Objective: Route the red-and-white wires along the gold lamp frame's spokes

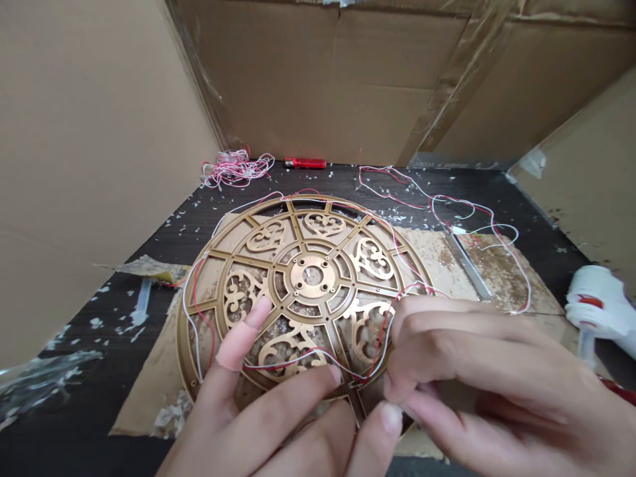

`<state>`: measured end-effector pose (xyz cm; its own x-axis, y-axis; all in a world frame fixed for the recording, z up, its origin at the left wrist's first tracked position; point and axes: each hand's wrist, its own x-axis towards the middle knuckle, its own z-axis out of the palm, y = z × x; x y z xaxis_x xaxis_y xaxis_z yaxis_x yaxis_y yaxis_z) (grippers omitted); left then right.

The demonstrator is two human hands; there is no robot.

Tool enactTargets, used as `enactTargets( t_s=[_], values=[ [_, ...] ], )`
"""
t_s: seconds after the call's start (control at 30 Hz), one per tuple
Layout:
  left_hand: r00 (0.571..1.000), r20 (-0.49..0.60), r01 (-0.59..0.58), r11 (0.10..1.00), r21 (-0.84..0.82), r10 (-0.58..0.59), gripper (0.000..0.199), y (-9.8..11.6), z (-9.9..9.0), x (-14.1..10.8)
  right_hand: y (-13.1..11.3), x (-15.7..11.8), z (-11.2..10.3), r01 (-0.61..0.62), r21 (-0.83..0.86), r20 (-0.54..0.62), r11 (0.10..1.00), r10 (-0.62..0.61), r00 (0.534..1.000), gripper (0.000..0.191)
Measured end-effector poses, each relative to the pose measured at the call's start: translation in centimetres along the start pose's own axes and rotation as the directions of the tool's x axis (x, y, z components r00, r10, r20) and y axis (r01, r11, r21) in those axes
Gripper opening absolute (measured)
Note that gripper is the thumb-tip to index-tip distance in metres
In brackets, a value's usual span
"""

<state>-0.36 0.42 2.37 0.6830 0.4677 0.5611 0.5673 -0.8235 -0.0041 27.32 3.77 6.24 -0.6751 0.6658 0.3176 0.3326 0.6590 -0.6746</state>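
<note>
A round gold-coloured metal frame point(281, 281) with scrollwork and a central hub lies on cardboard in front of me. Red and white wires point(195, 291) run along its rim and loop across its near part. My left hand point(278, 417) lies over the near left of the frame, fingers spread, with its thumb close to my right fingertips. One finger wears a pale covering. My right hand point(477, 371) is closed in a pinch over the near right rim, beside the wire loop. What its fingertips hold is hidden.
Behind the frame lie a tangled wire bundle point(236, 169) and a red tool handle point(305, 163). Loose wire point(491, 222) and a metal strip point(470, 265) are at right, near a white glue-gun-like device point(596, 298). Cardboard walls point(322, 79) enclose the scrap-strewn dark table point(163, 238).
</note>
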Motion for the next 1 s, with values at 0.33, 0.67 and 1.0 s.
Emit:
enactTargets(
  t_s=[0.33,0.67,1.0],
  values=[
    [1.0,0.012,-0.017,1.0,-0.011,0.018,0.035,0.0,-0.1,-0.3,-0.4,1.0,0.2,-0.017,0.184,-0.041,0.983,0.025,0.999,0.019],
    [0.997,-0.066,0.035,0.998,-0.047,-0.038,0.02,0.1,-0.2,0.2,-0.3,0.8,-0.1,0.017,0.161,0.033,0.987,-0.023,0.999,0.017],
    [0.998,-0.065,0.016,0.999,-0.031,-0.018,0.02,0.0,-0.5,0.4,-0.7,0.8,0.3,-0.002,0.205,-0.026,0.979,0.008,1.0,0.019]
  ],
)
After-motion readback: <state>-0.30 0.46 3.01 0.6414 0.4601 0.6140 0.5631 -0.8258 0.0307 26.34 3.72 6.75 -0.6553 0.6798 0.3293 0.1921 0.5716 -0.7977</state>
